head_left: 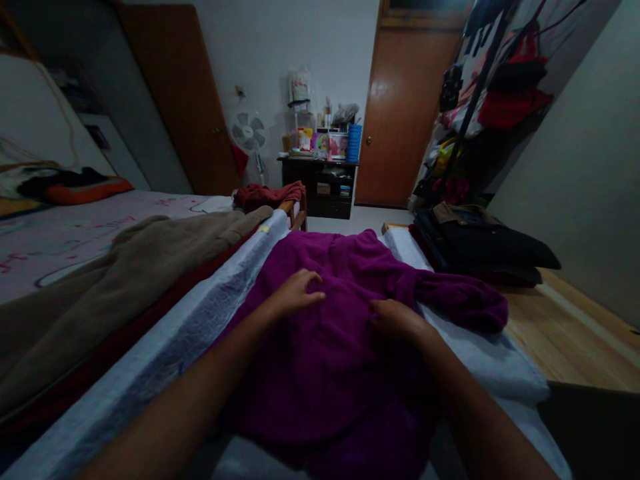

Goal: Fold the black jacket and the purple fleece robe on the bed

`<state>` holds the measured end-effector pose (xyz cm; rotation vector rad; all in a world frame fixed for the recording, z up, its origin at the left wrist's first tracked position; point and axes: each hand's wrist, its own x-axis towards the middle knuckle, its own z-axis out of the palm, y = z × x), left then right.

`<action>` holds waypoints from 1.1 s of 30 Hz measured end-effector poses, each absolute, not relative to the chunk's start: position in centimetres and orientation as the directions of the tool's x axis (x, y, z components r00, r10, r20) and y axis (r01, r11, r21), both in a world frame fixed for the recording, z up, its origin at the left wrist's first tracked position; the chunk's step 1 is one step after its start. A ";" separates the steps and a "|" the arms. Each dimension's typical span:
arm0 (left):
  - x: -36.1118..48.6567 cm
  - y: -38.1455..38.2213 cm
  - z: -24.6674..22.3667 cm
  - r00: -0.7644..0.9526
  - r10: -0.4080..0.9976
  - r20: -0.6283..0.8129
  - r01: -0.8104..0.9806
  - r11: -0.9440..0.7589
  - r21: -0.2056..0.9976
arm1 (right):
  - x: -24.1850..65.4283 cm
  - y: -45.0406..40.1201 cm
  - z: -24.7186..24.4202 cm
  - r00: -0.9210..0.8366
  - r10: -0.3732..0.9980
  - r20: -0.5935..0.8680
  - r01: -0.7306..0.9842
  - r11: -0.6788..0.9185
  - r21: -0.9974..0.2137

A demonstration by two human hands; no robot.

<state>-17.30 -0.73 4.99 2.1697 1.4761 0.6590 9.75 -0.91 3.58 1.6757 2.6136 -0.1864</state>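
A purple long-sleeved garment (320, 373) lies spread over a white-covered surface (480, 353), one sleeve reaching out to the right. Above its middle is my left hand (300, 293), thumb and fingers apart with nothing between them. My right hand (393, 317) is on or just over the garment's right side, its fingers curled down toward the cloth; whether they grip any fabric is hidden.
A brown garment (165, 260) lies on the bed at the left. Folded dark clothes (475, 240) are stacked on a wooden surface (590, 333) at the right. Farther back stand a fan (250, 133), a dark shelf (320, 190) and a wooden door (400, 113).
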 end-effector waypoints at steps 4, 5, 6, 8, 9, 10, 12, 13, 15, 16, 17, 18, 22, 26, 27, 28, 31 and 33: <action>-17.6 6.2 5.8 0.052 0.965 0.257 0.880 -0.165 0.445 | 6.7 5.2 5.3 -0.447 0.889 -0.101 0.891 0.434 -0.133; -17.3 7.6 5.9 -0.013 0.964 0.264 0.890 -0.109 0.442 | 5.7 6.7 5.5 -0.417 0.904 -0.094 0.904 0.402 -0.145; -16.9 8.9 5.9 -0.073 0.961 0.267 0.893 -0.056 0.447 | 4.8 8.0 5.5 -0.393 0.916 -0.073 0.911 0.378 -0.165; -16.1 11.1 5.7 -0.196 0.944 0.265 0.881 0.050 0.471 | 3.2 10.2 5.0 -0.366 0.930 -0.046 0.918 0.352 -0.181; -15.7 12.1 5.6 -0.258 0.930 0.264 0.868 0.103 0.486 | 2.5 11.1 4.3 -0.337 0.941 -0.024 0.925 0.327 -0.191; -15.4 13.0 5.4 -0.319 0.912 0.259 0.850 0.155 0.503 | 2.0 11.8 3.4 -0.300 0.954 0.002 0.933 0.294 -0.207; -15.2 14.7 4.9 -0.438 0.864 0.248 0.807 0.257 0.532 | 1.3 12.7 1.2 -0.206 0.977 0.052 0.943 0.213 -0.255; -15.3 15.4 4.6 -0.492 0.835 0.247 0.786 0.303 0.539 | 1.2 12.9 -0.1 -0.179 0.982 0.066 0.941 0.191 -0.279; -15.9 16.6 3.9 -0.571 0.779 0.259 0.757 0.379 0.532 | 1.4 13.1 -2.7 -0.165 0.984 0.072 0.939 0.179 -0.295; -16.4 17.0 3.5 -0.595 0.760 0.260 0.749 0.408 0.522 | 1.5 13.2 -3.8 -0.168 0.982 0.092 0.936 0.188 -0.298; -17.0 17.3 3.0 -0.610 0.752 0.249 0.742 0.432 0.512 | 1.7 13.1 -4.7 -0.169 0.977 0.127 0.932 0.201 -0.303; -17.7 17.6 2.6 -0.617 0.754 0.224 0.735 0.452 0.505 | 1.8 13.1 -5.4 -0.170 0.973 0.154 0.928 0.210 -0.306; -20.2 17.5 1.2 -0.594 0.803 0.052 0.719 0.500 0.483 | 1.9 13.2 -6.3 -0.131 0.969 0.211 0.919 0.199 -0.340; -19.7 16.1 0.5 -0.471 0.881 0.052 0.798 0.400 0.451 | 1.4 13.4 -6.1 -0.083 0.973 0.217 0.912 0.162 -0.378; -18.9 15.5 0.4 -0.423 0.900 0.108 0.837 0.342 0.428 | 1.4 13.5 -6.2 -0.076 0.974 0.215 0.908 0.157 -0.388; -17.9 14.9 0.3 -0.346 0.921 0.180 0.884 0.255 0.393 | 1.4 13.6 -6.2 -0.070 0.974 0.216 0.902 0.154 -0.402; -14.6 12.9 0.5 -0.024 0.965 0.262 0.968 -0.042 0.246 | 1.5 14.1 -6.6 -0.046 0.974 0.222 0.858 0.152 -0.490; -12.6 11.8 1.0 0.168 0.956 0.239 0.964 -0.210 0.164 | 1.7 14.7 -6.9 -0.004 0.974 0.227 0.765 0.149 -0.627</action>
